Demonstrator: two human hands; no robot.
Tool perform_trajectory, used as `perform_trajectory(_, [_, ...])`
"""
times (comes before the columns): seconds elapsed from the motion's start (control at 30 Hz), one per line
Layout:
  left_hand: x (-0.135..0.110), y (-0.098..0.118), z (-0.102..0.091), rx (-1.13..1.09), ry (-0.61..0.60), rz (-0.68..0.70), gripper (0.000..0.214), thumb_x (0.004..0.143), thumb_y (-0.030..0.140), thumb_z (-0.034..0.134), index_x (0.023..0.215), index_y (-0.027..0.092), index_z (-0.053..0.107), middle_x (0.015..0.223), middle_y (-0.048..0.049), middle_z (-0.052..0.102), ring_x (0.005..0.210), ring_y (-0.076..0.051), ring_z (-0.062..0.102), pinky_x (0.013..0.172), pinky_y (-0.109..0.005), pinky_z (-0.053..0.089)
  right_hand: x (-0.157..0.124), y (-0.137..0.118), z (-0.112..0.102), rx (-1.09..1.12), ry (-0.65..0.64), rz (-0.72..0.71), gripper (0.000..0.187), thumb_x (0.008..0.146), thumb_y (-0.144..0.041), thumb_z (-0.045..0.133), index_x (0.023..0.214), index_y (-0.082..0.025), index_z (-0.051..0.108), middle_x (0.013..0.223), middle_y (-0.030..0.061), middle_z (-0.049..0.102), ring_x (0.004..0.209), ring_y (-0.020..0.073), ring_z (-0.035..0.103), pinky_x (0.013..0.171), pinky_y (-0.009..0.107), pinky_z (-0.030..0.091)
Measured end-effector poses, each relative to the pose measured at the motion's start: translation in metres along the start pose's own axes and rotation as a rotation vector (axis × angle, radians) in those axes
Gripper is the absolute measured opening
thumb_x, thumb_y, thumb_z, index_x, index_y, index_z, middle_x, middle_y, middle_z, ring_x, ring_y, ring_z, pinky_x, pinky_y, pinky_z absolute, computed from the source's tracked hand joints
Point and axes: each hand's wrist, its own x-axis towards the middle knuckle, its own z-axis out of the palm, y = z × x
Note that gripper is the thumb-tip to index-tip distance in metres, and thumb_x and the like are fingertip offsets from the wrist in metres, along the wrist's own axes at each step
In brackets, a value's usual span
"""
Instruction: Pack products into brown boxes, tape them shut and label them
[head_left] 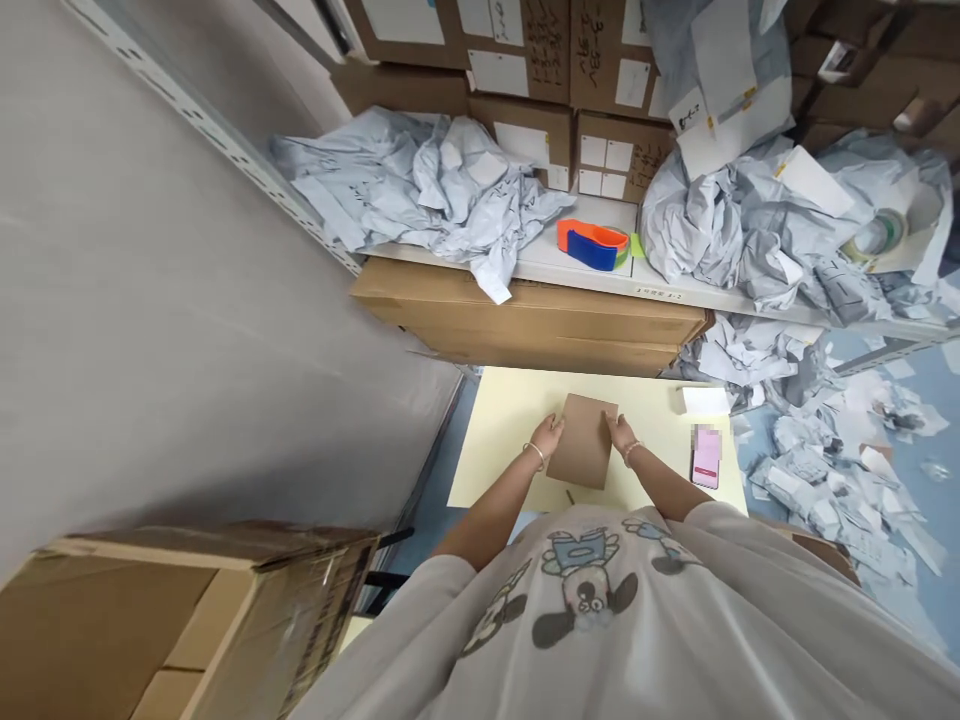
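Between my hands is a flat brown cardboard piece [583, 445], perhaps a notebook cover or a folded carton; which of these I cannot tell. My left hand [548, 436] grips its left edge, with a bangle on the wrist. At its upper right edge my right hand [619, 432] holds on, the thumb lying over the top face. The piece is over the pale yellow tabletop [495, 440], slightly tilted in view. A small dark object [570, 496] lies near its lower edge.
A phone [705, 458] and a white box [705, 401] are at the table's right side. Behind stands a long carton [525, 312] below a shelf [536, 262] bearing grey plastic bags [435, 185] and coloured bands [592, 245]. More bags [840, 480] cover the floor; an open carton [187, 620] stands left.
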Motion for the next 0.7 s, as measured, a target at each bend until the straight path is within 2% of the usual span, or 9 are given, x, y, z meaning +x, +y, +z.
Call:
perform_trajectory(0.1, [0.015, 0.021, 0.008, 0.025, -0.02, 0.0, 0.037, 0.096, 0.047, 0.054, 0.115, 0.018, 0.068, 0.131, -0.0184, 0.07, 0.129, -0.035, 0.062, 0.108, -0.045, 0.047, 0.013, -0.009, 0.005, 0.1, -0.023, 0.051, 0.07, 0.092, -0.057, 0.054, 0.142, -0.008, 0.052, 0.154, 0.0228, 0.05, 0.143, 0.0299, 0.049, 0.118, 0.04, 0.038])
perform_trajectory(0.2, [0.014, 0.028, 0.014, 0.052, -0.038, 0.015, 0.036, 0.098, 0.047, 0.05, 0.109, 0.018, 0.068, 0.123, -0.0176, 0.073, 0.119, -0.035, 0.067, 0.103, -0.047, 0.049, 0.013, -0.011, 0.003, 0.173, -0.036, 0.054, 0.065, 0.093, -0.053, 0.053, 0.139, -0.007, 0.055, 0.146, 0.0217, 0.059, 0.133, 0.0286, 0.059, 0.113, 0.04, 0.044])
perform_trajectory(0.3, [0.003, 0.035, 0.016, -0.003, -0.017, 0.083, 0.039, 0.098, 0.05, 0.049, 0.115, 0.018, 0.066, 0.126, -0.0164, 0.072, 0.121, -0.033, 0.066, 0.104, -0.045, 0.049, -0.008, -0.001, -0.006, 0.299, -0.048, -0.102, 0.072, 0.09, -0.056, 0.056, 0.147, -0.013, 0.05, 0.148, 0.0161, 0.059, 0.134, 0.0272, 0.058, 0.114, 0.041, 0.044])
perform_trajectory(0.37, [-0.005, 0.044, 0.019, -0.12, -0.019, 0.126, 0.047, 0.096, 0.058, 0.051, 0.119, 0.019, 0.066, 0.127, -0.0153, 0.072, 0.12, -0.032, 0.066, 0.102, -0.043, 0.051, -0.031, 0.006, -0.015, 0.314, -0.009, -0.291, 0.086, 0.088, -0.06, 0.059, 0.159, -0.018, 0.035, 0.159, 0.0132, 0.047, 0.145, 0.0274, 0.045, 0.121, 0.044, 0.037])
perform_trajectory(0.47, [-0.016, 0.063, 0.03, -0.338, -0.157, 0.101, 0.062, 0.094, 0.07, 0.046, 0.125, 0.021, 0.067, 0.126, -0.0141, 0.073, 0.116, -0.03, 0.068, 0.094, -0.04, 0.055, -0.068, 0.008, -0.028, 0.037, 0.131, -0.534, 0.103, 0.089, -0.062, 0.059, 0.166, -0.013, 0.012, 0.172, 0.0154, 0.017, 0.159, 0.0301, 0.014, 0.129, 0.049, 0.019])
perform_trajectory(0.53, [-0.019, 0.073, 0.043, -0.446, -0.258, 0.037, 0.062, 0.092, 0.07, 0.049, 0.126, 0.021, 0.067, 0.127, -0.0136, 0.073, 0.115, -0.03, 0.069, 0.09, -0.039, 0.057, -0.086, 0.006, -0.036, -0.221, 0.2, -0.618, 0.105, 0.091, -0.06, 0.056, 0.165, -0.005, 0.007, 0.172, 0.0204, 0.005, 0.16, 0.0329, 0.002, 0.13, 0.052, 0.012])
perform_trajectory(0.6, [-0.019, 0.078, 0.058, -0.497, -0.269, -0.067, 0.057, 0.09, 0.066, 0.056, 0.125, 0.022, 0.067, 0.124, -0.0129, 0.074, 0.114, -0.029, 0.07, 0.086, -0.038, 0.058, -0.097, 0.003, -0.043, -0.408, 0.206, -0.657, 0.099, 0.094, -0.056, 0.053, 0.164, 0.0, 0.01, 0.171, 0.0244, 0.007, 0.16, 0.0349, 0.004, 0.129, 0.055, 0.014])
perform_trajectory(0.7, [-0.01, 0.077, 0.077, -0.466, -0.192, -0.247, 0.049, 0.09, 0.059, 0.053, 0.113, 0.019, 0.069, 0.107, -0.0123, 0.077, 0.103, -0.028, 0.072, 0.079, -0.037, 0.059, -0.1, 0.005, -0.058, -0.522, 0.129, -0.728, 0.084, 0.096, -0.048, 0.051, 0.163, -0.006, 0.023, 0.168, 0.0219, 0.024, 0.158, 0.0336, 0.021, 0.127, 0.055, 0.023])
